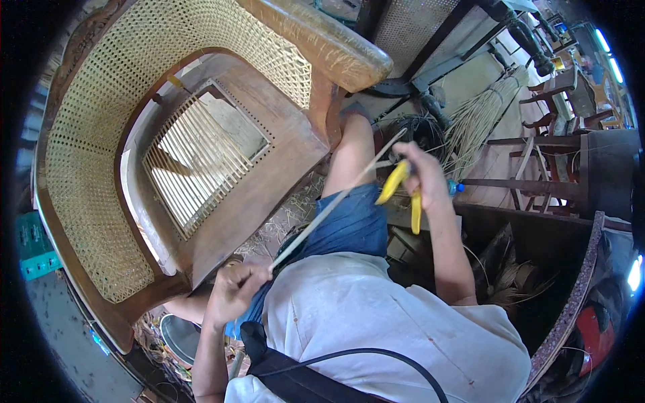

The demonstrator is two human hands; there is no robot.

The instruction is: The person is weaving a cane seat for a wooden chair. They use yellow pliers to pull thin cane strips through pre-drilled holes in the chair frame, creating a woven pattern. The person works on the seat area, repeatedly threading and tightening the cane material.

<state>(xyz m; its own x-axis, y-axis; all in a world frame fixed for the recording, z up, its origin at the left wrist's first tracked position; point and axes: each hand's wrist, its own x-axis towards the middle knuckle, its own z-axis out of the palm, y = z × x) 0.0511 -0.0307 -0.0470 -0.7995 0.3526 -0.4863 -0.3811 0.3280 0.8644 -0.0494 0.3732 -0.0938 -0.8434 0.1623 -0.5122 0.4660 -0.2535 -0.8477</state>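
Observation:
My left hand [236,290] is closed on one end of a pale flat cane strip [329,209]. The strip slants up to the right across my lap, its far end close to my right hand [428,176]. Closed around a yellow-handled hand tool [395,181], probably pliers or cutters, my right hand hides most of the tool's head. Left of my knees stands a wooden armchair [282,138] with woven cane on its back and sides. Parallel cane strands [195,164] run one way across its seat opening, and a row of small holes edges the frame. A yellowish peg [176,82] sticks up at the opening's rim.
A bundle of long cane [494,111] lies on the floor at the far right. Wooden furniture frames [551,191] stand on the right. Beside my right arm is a dark open box [517,228] with loose fibres. Cane scraps [285,208] litter the floor under the chair.

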